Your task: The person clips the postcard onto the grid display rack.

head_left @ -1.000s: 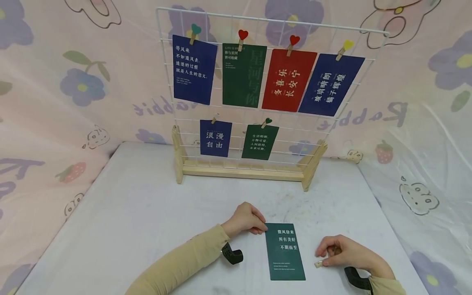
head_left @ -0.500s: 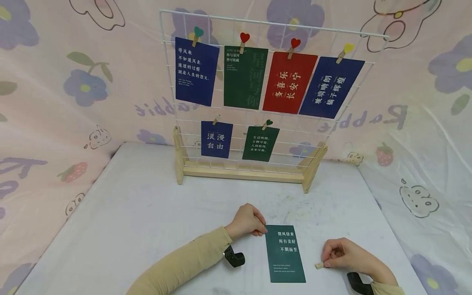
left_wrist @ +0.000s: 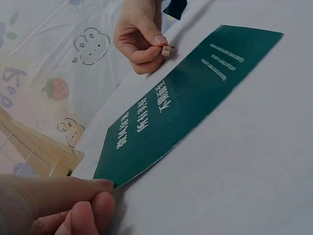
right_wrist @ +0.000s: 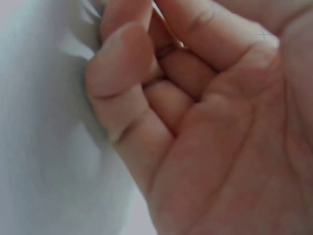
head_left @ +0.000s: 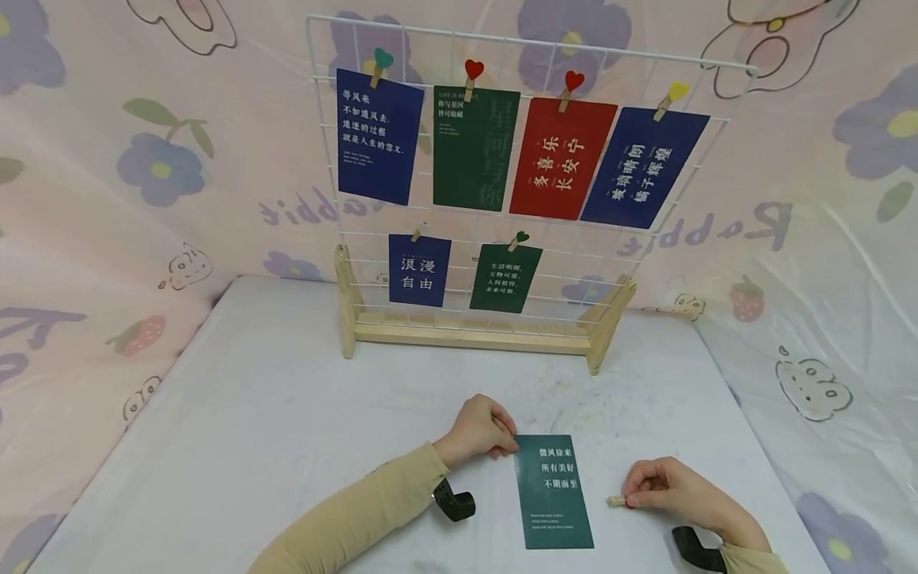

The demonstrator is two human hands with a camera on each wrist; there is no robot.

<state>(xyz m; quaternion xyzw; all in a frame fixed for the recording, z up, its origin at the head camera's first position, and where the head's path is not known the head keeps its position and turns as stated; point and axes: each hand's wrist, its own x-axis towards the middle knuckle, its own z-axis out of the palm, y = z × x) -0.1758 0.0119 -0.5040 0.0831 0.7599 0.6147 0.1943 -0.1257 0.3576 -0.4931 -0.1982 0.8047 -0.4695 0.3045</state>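
Observation:
A dark green card [head_left: 555,506] with white lettering lies in front of me on the white table. My left hand [head_left: 479,428] pinches its upper left corner between thumb and fingers; in the left wrist view that corner of the card [left_wrist: 190,107] appears slightly raised. To the right of the card, my right hand [head_left: 667,488] pinches a small wooden clothespin [head_left: 616,501] just above the tabletop, a bit of red showing at the fingertips. The clothespin's free end points left, toward the card, without touching it. In the right wrist view, curled fingers [right_wrist: 122,63] hide the clothespin.
Behind the hands stands a white wire grid rack [head_left: 473,339] on a wooden base. Four-sided cards hang from it in two rows by heart-topped clothespins, among them a red card [head_left: 562,159] and a small green card [head_left: 505,279]. A patterned cloth [head_left: 107,239] surrounds the table.
The clothespin has turned in my right hand and moved slightly up and left, and its red part now shows. My left hand keeps its grip on the card's corner.

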